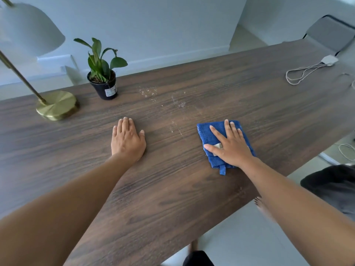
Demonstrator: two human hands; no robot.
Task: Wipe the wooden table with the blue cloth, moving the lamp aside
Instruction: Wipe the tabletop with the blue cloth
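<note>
My right hand [230,144] lies flat with spread fingers on the folded blue cloth [208,134], pressing it onto the dark wooden table [172,189]. My left hand [127,140] rests flat on the bare wood to the left of the cloth, fingers straight. A brass lamp with a round base [57,107], a slanted stem and a white shade [28,29] stands at the far left of the table. Whitish crumbs or dust [179,103] speckle the wood beyond and between my hands.
A potted green plant [103,81] in a black pot stands just right of the lamp base. A white charger with a coiled cable [307,71] lies at the far right. A grey chair [330,32] is behind that end. My foot [263,208] shows below the near edge.
</note>
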